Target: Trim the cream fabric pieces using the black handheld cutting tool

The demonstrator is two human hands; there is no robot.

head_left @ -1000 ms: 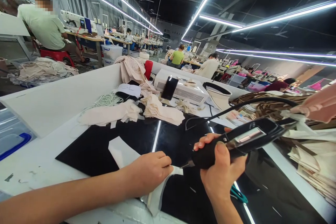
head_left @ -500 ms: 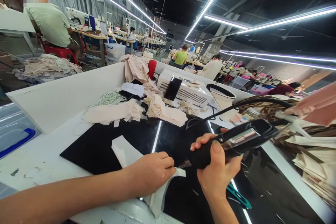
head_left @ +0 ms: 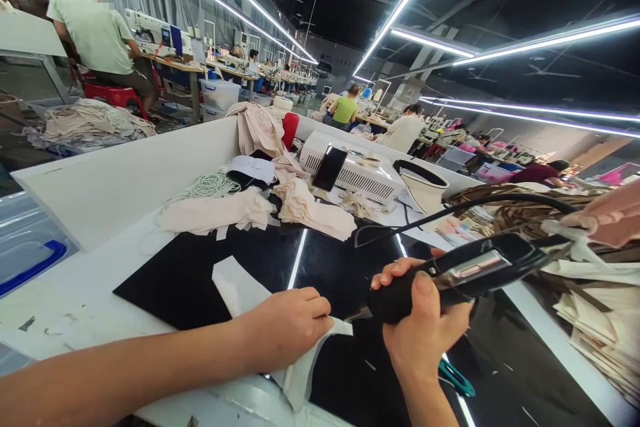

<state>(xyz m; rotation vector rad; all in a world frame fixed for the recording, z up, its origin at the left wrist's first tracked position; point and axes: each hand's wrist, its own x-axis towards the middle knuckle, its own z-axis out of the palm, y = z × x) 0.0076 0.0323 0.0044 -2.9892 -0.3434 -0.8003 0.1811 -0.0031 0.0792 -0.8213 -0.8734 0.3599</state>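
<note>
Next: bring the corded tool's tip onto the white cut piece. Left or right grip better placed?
Right, likely. The right grip holds the black corded tool, its tip facing the white cut piece; the left grip is occupied holding that piece.

Our white table (head_left: 55, 317) bears a glossy black sheet (head_left: 360, 380). On the sheet we see a white cut piece (head_left: 237, 283) and a teal object (head_left: 457, 379); around its far edge lie stacked cream pieces (head_left: 320, 217), pale green cord (head_left: 210, 185) and, farther back, a vented white box (head_left: 370, 181).
</note>
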